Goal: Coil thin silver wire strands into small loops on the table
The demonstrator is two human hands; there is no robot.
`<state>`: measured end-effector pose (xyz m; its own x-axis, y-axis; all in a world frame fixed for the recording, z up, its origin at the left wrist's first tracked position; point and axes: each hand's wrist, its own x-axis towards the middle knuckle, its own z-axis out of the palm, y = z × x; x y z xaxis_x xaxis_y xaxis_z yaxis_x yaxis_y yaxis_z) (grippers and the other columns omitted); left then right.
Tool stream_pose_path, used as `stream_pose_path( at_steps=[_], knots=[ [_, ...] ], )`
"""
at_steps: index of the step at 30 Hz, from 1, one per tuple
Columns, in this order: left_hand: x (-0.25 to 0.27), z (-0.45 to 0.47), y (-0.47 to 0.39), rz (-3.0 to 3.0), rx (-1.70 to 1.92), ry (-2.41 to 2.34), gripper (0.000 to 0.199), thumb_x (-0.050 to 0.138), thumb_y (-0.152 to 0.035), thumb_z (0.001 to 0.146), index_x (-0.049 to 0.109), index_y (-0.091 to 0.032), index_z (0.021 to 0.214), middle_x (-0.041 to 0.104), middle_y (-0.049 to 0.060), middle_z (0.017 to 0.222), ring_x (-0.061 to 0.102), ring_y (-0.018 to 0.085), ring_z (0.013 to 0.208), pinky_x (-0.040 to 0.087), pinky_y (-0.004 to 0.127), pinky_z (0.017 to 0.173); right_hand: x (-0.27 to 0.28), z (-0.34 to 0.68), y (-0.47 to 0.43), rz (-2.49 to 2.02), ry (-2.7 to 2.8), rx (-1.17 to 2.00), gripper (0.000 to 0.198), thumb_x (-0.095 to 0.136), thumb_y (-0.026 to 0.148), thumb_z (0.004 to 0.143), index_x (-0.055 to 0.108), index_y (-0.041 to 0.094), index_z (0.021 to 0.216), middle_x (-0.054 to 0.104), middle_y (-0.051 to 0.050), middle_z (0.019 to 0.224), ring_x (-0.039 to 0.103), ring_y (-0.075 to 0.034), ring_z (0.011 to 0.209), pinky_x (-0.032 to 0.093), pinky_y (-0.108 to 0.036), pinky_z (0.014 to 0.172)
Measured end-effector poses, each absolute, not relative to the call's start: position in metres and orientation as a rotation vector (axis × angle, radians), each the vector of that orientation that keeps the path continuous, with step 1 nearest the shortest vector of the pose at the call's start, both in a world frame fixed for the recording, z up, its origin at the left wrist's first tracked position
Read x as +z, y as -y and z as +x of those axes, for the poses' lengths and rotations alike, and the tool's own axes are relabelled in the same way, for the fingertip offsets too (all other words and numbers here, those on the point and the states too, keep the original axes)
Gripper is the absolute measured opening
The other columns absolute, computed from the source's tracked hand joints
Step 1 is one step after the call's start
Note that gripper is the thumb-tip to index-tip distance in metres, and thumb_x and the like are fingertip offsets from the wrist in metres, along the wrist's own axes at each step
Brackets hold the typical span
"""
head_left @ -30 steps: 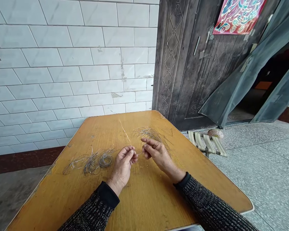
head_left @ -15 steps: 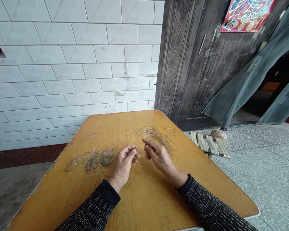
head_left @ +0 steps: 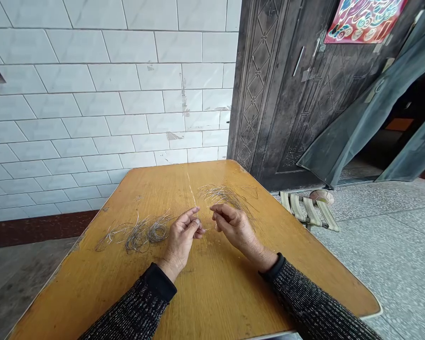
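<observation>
Over the middle of the table, my left hand point(head_left: 184, 233) pinches a thin wire point(head_left: 191, 191). One length of the wire runs up and away from the fingers, and a short end sticks out to the right. My right hand point(head_left: 236, 229) is just to the right, a small gap apart, its thumb and forefinger pressed together. Whatever sits between those fingertips is too small to make out. Left of my left hand lies a tangle of coiled wires point(head_left: 139, 236). Behind my right hand spreads a loose bunch of wire pieces point(head_left: 223, 192).
The wooden table point(head_left: 212, 293) stands against a white tiled wall point(head_left: 120, 104). A dark carved door point(head_left: 265, 94) and a grey curtain point(head_left: 361, 118) are at the right. A low stool with striped straps point(head_left: 308, 211) stands on the floor beside the table.
My left forefinger has lifted and stretched out along the wire. My right hand has shifted very slightly to the right. The bundles on the table lie as before.
</observation>
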<state>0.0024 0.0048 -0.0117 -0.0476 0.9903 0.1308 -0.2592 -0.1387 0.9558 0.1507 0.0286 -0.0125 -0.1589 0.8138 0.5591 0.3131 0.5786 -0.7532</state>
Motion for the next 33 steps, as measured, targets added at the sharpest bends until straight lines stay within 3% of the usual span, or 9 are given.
stream_pose_path(
  at_steps=[5, 13, 24, 33],
  knots=[
    [-0.010, 0.000, -0.005, 1.339, 1.428, -1.096, 0.035, 0.054, -0.021, 0.071, 0.064, -0.016, 0.104, 0.051, -0.004, 0.059, 0.049, 0.009, 0.051, 0.041, 0.022, 0.052, -0.012, 0.156, -0.026, -1.044, 2.029, 0.043, 0.027, 0.043, 0.016, 0.079, 0.063, 0.021, 0.095, 0.064, -0.004, 0.077, 0.054, -0.012, 0.058, 0.031, -0.023, 0.051],
    [-0.010, -0.003, -0.005, 1.616, 1.383, -1.211, 0.031, 0.051, -0.022, 0.074, 0.067, -0.016, 0.099, 0.057, -0.001, 0.059, 0.048, 0.011, 0.050, 0.042, 0.023, 0.050, -0.011, 0.156, -0.024, -1.091, 2.211, -0.284, 0.030, 0.038, 0.014, 0.083, 0.064, 0.021, 0.096, 0.064, -0.004, 0.077, 0.048, -0.008, 0.049, 0.021, -0.023, 0.045],
    [-0.008, -0.001, -0.004, 1.873, 1.317, -1.343, 0.030, 0.046, -0.017, 0.074, 0.068, -0.013, 0.092, 0.053, -0.003, 0.050, 0.045, 0.010, 0.045, 0.038, 0.021, 0.048, -0.005, 0.154, -0.017, -1.154, 2.313, -0.380, 0.027, 0.038, 0.010, 0.085, 0.062, 0.018, 0.096, 0.059, -0.003, 0.077, 0.046, -0.007, 0.048, 0.019, -0.022, 0.042],
    [-0.009, 0.001, -0.003, 1.934, 1.254, -1.363, 0.028, 0.046, -0.015, 0.072, 0.069, -0.011, 0.087, 0.048, -0.004, 0.045, 0.039, 0.009, 0.040, 0.035, 0.021, 0.045, -0.010, 0.152, -0.019, -1.225, 2.333, -0.299, 0.024, 0.039, 0.008, 0.085, 0.060, 0.015, 0.094, 0.059, -0.005, 0.080, 0.051, -0.010, 0.054, 0.026, -0.022, 0.045]
  ],
)
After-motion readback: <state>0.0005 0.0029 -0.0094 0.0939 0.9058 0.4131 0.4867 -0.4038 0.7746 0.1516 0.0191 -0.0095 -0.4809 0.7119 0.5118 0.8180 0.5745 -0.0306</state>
